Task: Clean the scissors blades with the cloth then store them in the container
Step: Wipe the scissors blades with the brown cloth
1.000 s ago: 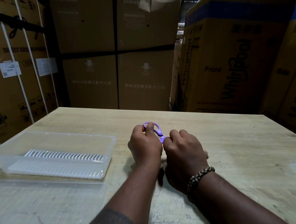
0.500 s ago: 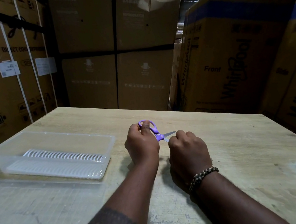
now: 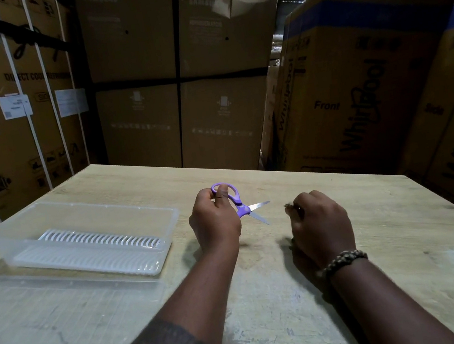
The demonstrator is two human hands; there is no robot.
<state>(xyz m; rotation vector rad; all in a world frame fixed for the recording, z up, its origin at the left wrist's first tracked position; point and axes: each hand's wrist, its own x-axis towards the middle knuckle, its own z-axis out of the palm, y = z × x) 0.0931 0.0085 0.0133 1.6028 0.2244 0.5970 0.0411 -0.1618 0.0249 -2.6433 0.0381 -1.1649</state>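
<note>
Lying at the far left of the wooden surface [image 3: 269,299] was a flat clear lid [image 3: 63,310], and just behind it, touching or nearly so, sat an open clear plastic container [image 3: 88,241] with a white slotted tray [image 3: 95,246] inside. Brown cardboard boxes [image 3: 175,76] stood stacked behind and to both sides of the surface.

To the right of the container, well apart from it, the left hand [image 3: 213,221] held a pair of purple-handled scissors [image 3: 240,205] above the surface. Its grip was clamped on the handles, with the thumb through the upper loop, and the forearm behind it bore a dark tattooed band. The blades [image 3: 258,210] were spread apart in a narrow V, their tips pointing right toward the other hand, the upper blade catching the light.

Further right, clear of the blade tips, the right hand [image 3: 320,225] was curled into a loose fist low over the surface, with a beaded bracelet [image 3: 342,262] at the wrist. Something small and brownish showed at its fingertips, possibly the cloth, though it was too small and blurred to be sure, so whether that grip was clamped on anything I could not tell.
</note>
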